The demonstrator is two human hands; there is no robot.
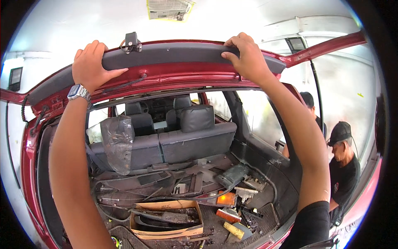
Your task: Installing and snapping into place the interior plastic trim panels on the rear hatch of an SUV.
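Overhead is the raised red tailgate [166,70] of a car, with a long dark grey trim panel [178,56] along its edge. My left hand [91,66] grips the panel left of the middle, fingers hooked over the upper edge and thumb stretched along its face. Further right, my right hand [248,58] curls round the same panel, thumb on the near face. Both arms are raised. Between the hands, nearer the left, a small black latch part [132,42] with a wire sticks up from the panel's edge.
Below, the cargo floor holds a cardboard box [166,236] of dark parts, orange lamps [226,198] and loose pieces. A plastic sheet [117,145] hangs over the grey rear seat [195,145]. A gas strut [317,91] stands at right; beyond it are two people, one in a black cap [340,132].
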